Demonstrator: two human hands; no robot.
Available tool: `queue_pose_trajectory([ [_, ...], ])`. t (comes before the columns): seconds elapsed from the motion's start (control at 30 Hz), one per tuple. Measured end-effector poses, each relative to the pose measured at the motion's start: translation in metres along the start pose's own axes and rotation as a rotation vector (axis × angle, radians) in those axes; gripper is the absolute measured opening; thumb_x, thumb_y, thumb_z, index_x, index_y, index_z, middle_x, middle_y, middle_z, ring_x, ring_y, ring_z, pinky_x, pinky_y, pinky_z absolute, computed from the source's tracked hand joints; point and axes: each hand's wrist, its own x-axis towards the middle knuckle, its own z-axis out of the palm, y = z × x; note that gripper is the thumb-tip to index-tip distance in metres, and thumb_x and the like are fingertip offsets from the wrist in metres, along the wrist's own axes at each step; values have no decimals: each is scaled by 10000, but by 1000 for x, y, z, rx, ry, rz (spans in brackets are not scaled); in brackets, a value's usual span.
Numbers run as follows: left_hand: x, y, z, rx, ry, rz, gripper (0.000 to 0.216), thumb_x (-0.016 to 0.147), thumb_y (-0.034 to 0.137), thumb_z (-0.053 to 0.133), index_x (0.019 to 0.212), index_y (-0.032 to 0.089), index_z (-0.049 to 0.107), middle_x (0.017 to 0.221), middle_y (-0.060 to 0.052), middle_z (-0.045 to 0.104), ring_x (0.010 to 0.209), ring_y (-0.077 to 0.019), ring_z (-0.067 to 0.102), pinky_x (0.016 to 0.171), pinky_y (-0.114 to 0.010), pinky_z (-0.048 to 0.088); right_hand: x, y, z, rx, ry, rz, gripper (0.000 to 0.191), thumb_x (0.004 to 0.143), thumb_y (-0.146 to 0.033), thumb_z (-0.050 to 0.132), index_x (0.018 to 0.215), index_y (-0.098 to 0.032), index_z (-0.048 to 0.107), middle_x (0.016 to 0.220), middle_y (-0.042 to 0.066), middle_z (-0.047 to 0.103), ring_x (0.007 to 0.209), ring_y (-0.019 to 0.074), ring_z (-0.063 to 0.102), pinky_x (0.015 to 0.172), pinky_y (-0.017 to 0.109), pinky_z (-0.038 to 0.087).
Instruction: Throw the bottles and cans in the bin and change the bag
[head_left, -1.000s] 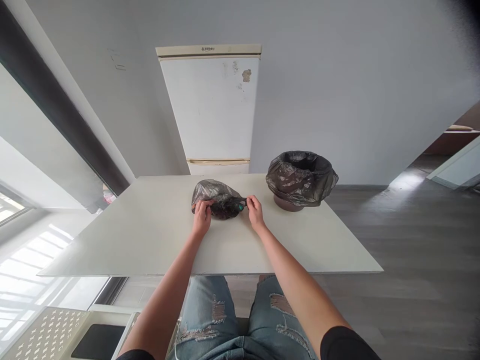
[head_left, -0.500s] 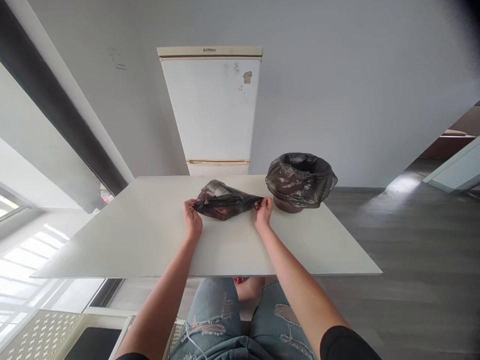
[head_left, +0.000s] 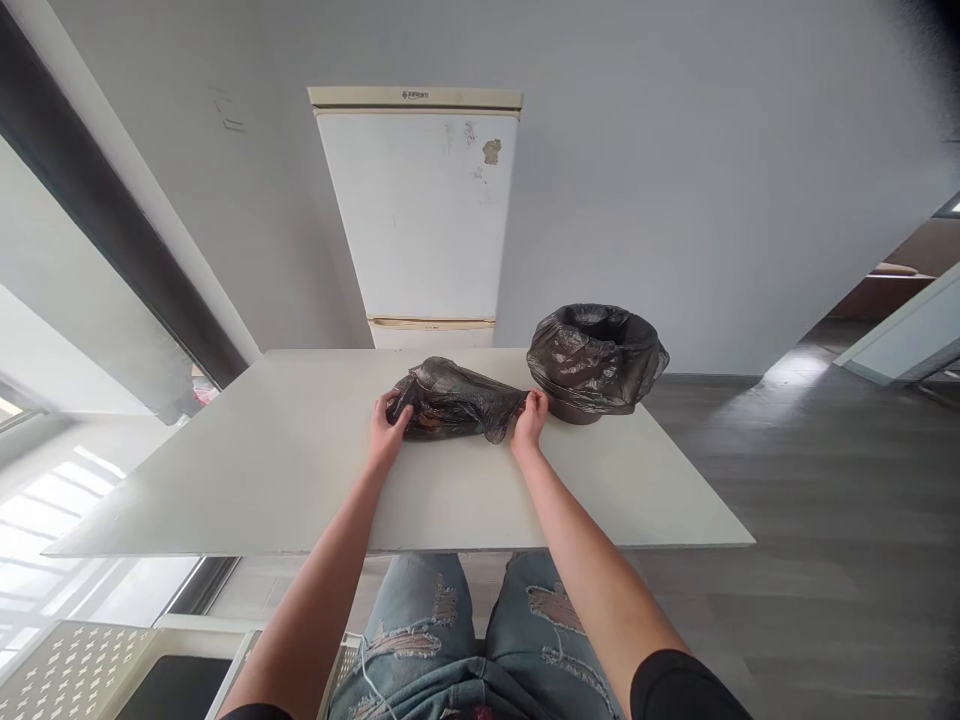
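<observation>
A black plastic bag [head_left: 461, 400] lies bunched on the pale table [head_left: 285, 480], with reddish contents showing dimly through its film. At its left end is my left hand [head_left: 388, 425], fingers curled around the gathered plastic. My right hand [head_left: 529, 418] pinches the bag's right end, drawn out to a thin corner. Just beyond the right hand stands a bin [head_left: 574, 412], lined with another black bag [head_left: 592, 360] folded over its rim. What exactly is inside the held bag I cannot make out.
Behind the table a white refrigerator [head_left: 420, 210] stands against the grey wall [head_left: 675, 180]. A cream perforated container [head_left: 82, 670] is at the lower left. Dark wooden flooring [head_left: 810, 520] extends to the right.
The bag, stretched taut between my hands before, is now slacker and more crumpled, its front fold hanging lower near the right. My left hand has taken in more plastic at its end.
</observation>
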Motion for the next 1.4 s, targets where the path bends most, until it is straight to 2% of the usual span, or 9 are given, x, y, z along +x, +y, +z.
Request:
queue_pose_trajectory([
  [0.23,5,-9,1,72,82,-26,184,874,354,689,1010,230,682,1110,-92,673,1049,-268,665,1004,-440,538,-9,-12,-3,-163,-35,-139,326,955,-444,480,1195,-224,501,1249,152,517,1205,307,519,1054,485,466],
  [0.37,3,-4,0,58,100,-29,208,992,401,542,995,227,657,969,-65,659,954,-239,646,948,-403,545,-32,-28,-5,-338,-86,-476,323,994,-445,494,1193,-205,576,1273,210,528,1261,367,496,1136,569,384],
  [0.47,-2,5,-2,21,90,70,264,1005,401,505,1077,223,687,1099,-86,673,1076,-252,649,1017,-397,533,-56,-40,-3,-450,-354,-716,301,985,-443,557,1154,-219,666,1224,200,599,1226,380,549,1130,575,386],
  [0.63,-6,1,-7,-103,130,10,355,1013,416,462,1033,208,750,1126,-114,710,1178,-304,660,1050,-462,538,-76,-48,8,-491,-929,-741,215,1017,-422,593,1042,-276,749,1128,101,743,1068,297,669,1048,483,455],
  [0.77,-4,-10,-9,-126,207,-69,405,1021,482,483,939,198,760,1028,-117,747,1130,-314,688,1009,-488,556,-64,-42,7,-576,-780,-706,258,1026,-408,606,877,-247,741,1005,92,793,967,282,693,1025,480,419],
  [0.87,-3,-8,-7,-127,67,-49,605,1076,521,327,751,200,723,802,-86,723,864,-264,714,857,-432,583,-53,-37,3,-615,-523,-670,397,1076,-389,488,792,-226,712,952,118,803,888,270,703,1010,474,419],
  [1.1,-11,13,0,129,-284,92,293,946,430,641,803,221,788,702,-8,731,680,-184,636,935,-388,484,-45,-35,0,-689,-164,-718,296,1014,-275,471,1123,-178,728,1523,198,614,1161,321,684,961,467,490],
  [1.27,-15,17,1,452,-246,232,234,902,237,605,1028,258,801,895,-13,797,833,-214,674,1014,-439,393,-48,-38,1,-654,-188,-876,389,904,-114,484,1213,-181,710,1466,188,631,1143,309,654,1017,493,482],
  [1.4,-15,18,0,525,-298,285,207,901,214,597,927,267,795,980,-26,807,940,-251,649,995,-456,384,-61,-36,8,-558,-642,-1100,295,894,-72,488,994,-207,730,1157,116,753,1056,250,687,962,403,497],
])
